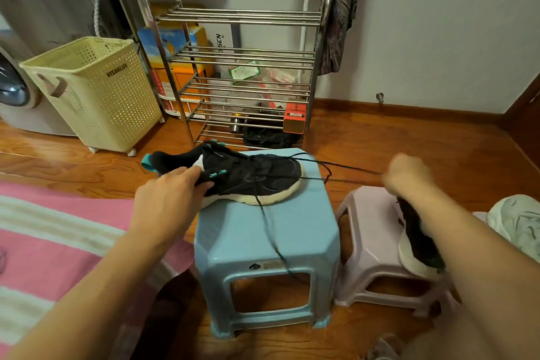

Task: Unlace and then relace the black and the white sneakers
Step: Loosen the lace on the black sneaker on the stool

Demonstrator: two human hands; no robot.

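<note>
Item: black sneaker (pixel 248 178), cream sole, teal tabs. Lay on its side on the top of the blue plastic stool (pixel 263 231), heel to the person's left, toe to the right, so its long axis ran across the view, nearly square to both forearms. Lace partly drawn out of the eyelets.

Left hand (pixel 172 187): the nearer of the two, resting on the heel and collar, fingers curled over the upper and holding the shoe down.

Right hand (pixel 409 174): well to the right of the toe, above the lilac stool (pixel 371 231), closed round one end of the black lace (pixel 347 168), which ran taut from the shoe's eyelets to that hand. The hand was blurred; which fingers pinched the lace cannot be told. A second strand hung from the shoe down the stool's front face.

Judgement: the unlacing pull lay along the shoe's long axis, out past the toe, with the left hand as anchor.

Second black sneaker (pixel 418 242): on the lilac stool, largely hidden behind the right forearm.

White sneaker (pixel 517 222): at the right edge, cut off by the frame; its lacing unreadable. Its mate was not seen.
</note>
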